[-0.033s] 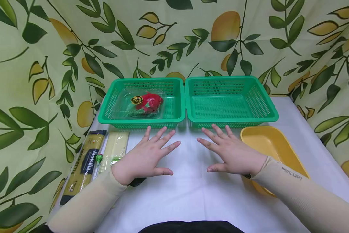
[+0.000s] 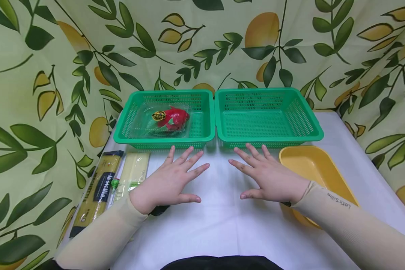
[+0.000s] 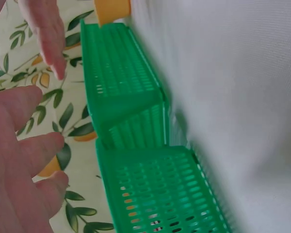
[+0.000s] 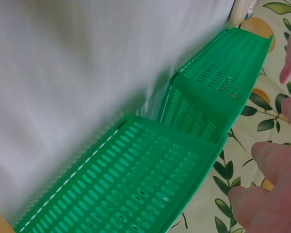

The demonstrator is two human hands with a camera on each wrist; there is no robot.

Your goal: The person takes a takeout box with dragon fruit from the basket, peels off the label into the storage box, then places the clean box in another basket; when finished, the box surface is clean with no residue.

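My left hand point(image 2: 172, 180) is held over the white table with its fingers spread and nothing in its grasp. Across from it, my right hand point(image 2: 268, 178) has its fingers spread too and holds nothing. Fingertips of both hands point at two green baskets standing side by side. Inside the left basket point(image 2: 165, 141) lies a clear plastic box point(image 2: 143, 122) with a dark label and a red item point(image 2: 176, 118) in it. The right basket point(image 2: 270, 140) shows its bare slotted floor. In the left wrist view, parts of both hands point(image 3: 19, 160) appear beside the baskets.
Left of my left hand lie a spaghetti pack point(image 2: 102, 183) and a clear pack of pale sticks point(image 2: 133, 168), with a small green item point(image 2: 115, 183) between them. A yellow tray point(image 2: 318, 165) sits at the right, partly under my right forearm. Leaf-patterned cloth point(image 2: 222, 22) hangs behind.
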